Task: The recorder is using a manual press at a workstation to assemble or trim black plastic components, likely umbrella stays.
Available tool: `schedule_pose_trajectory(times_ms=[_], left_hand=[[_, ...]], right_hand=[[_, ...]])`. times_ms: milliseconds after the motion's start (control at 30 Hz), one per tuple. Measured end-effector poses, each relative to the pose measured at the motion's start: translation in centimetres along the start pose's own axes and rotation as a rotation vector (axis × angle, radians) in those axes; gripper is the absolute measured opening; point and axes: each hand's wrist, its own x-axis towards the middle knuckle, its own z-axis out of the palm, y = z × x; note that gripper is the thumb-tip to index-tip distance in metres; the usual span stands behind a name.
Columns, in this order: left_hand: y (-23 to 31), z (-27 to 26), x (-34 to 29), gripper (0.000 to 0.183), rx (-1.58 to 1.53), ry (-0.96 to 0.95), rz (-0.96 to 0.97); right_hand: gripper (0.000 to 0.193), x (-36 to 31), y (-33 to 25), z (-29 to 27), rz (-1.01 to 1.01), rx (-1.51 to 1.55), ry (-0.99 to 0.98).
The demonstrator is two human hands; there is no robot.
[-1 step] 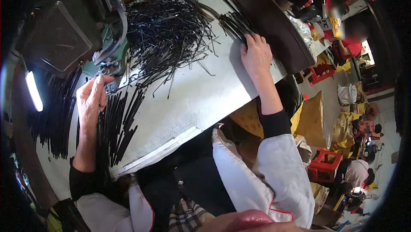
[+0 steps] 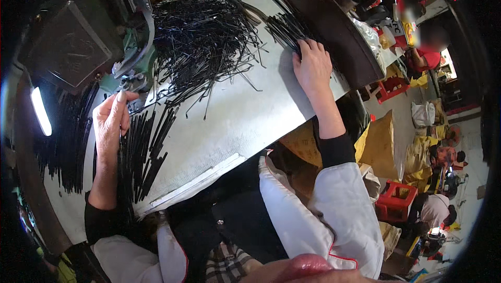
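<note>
My left hand (image 2: pixel 110 118) is at the small green bench machine (image 2: pixel 133 71), thumb and forefinger pinched together just below its metal head. What sits between those fingertips is hidden. Palm down, my right hand (image 2: pixel 313 67) lies with its fingers over the near ends of a bundle of thin black rods (image 2: pixel 286 26) on the right of the table; the fingers are slightly bent, with the thumb apart. A big tangled heap of thin black rods with bent ends (image 2: pixel 201 38) covers the far middle. Straighter black rods (image 2: pixel 141 152) lie in a row beside my left forearm.
The white tabletop (image 2: pixel 229 121) has a raised strip along its near edge. More black rods (image 2: pixel 65 137) lie at far left, by a lit lamp (image 2: pixel 42 111). A dark curved panel (image 2: pixel 334 27) borders the right. Beyond stand red stools (image 2: pixel 395 201), yellow sacks (image 2: pixel 378 142) and other people.
</note>
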Motion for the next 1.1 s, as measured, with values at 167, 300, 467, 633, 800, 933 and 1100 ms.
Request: schedule_pose_trajectory(times_ms=[167,300,467,633,800,933,1100], left_hand=[[-0.2,0.0,0.0,0.031,0.038,0.034,-0.002],[-0.5,-0.2,0.1,0.031,0.018,0.019,0.001],[-0.6,0.1,0.3,0.030,0.014,0.013,0.007],[-1.3,-1.0,0.0,0.032,0.044,0.027,-0.009],[-2.0,-0.8,0.8,0.034,0.035,0.005,0.005],[-2.1,-0.9,0.7,0.034,0.060,0.064,-0.029],[-2.3,-1.0,0.8,0.034,0.053,0.022,0.006]], right_hand=[[0.027,1.8,-0.6,-0.3,-0.062,0.057,0.029],[0.022,3.7,-0.9,0.9,-0.145,0.094,0.044],[0.023,4.6,-0.4,3.4,-0.082,0.051,0.027],[0.018,4.9,-1.4,4.1,-0.023,0.118,0.065],[0.014,4.5,-0.8,4.2,0.009,0.141,0.067],[0.015,4.7,-0.9,4.7,-0.013,0.123,0.036],[0.015,4.4,-0.9,4.9,-0.009,0.147,0.042]])
